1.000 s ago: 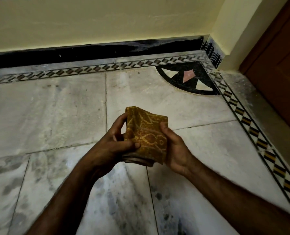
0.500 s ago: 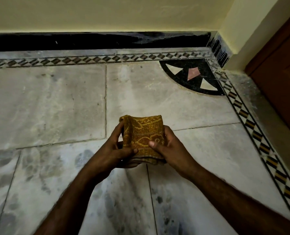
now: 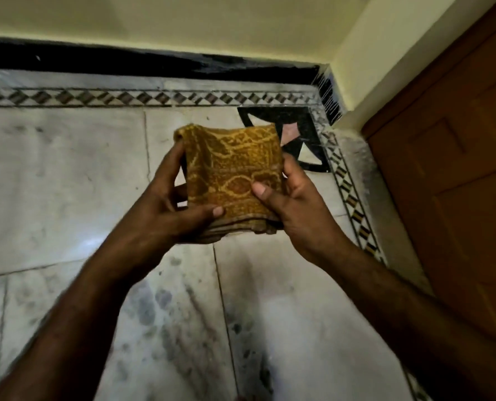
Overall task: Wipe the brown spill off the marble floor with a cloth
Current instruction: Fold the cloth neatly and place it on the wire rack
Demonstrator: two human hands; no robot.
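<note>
The folded cloth (image 3: pixel 232 175) is held above the floor (image 3: pixel 67 183). The left hand (image 3: pixel 165 215) and right hand (image 3: pixel 296 206) pinch its sides, fingers (image 3: pixel 173 160) behind, thumbs in front. Dark floor smudges (image 3: pixel 160 308) are blurred.

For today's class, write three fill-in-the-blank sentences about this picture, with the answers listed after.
1. The left hand and right hand hold the cloth ____ the floor, not on it.
2. The cloth is ____, not spread out.
3. The door stands at the picture's ____ edge.
Answers: above; folded; right.
</note>
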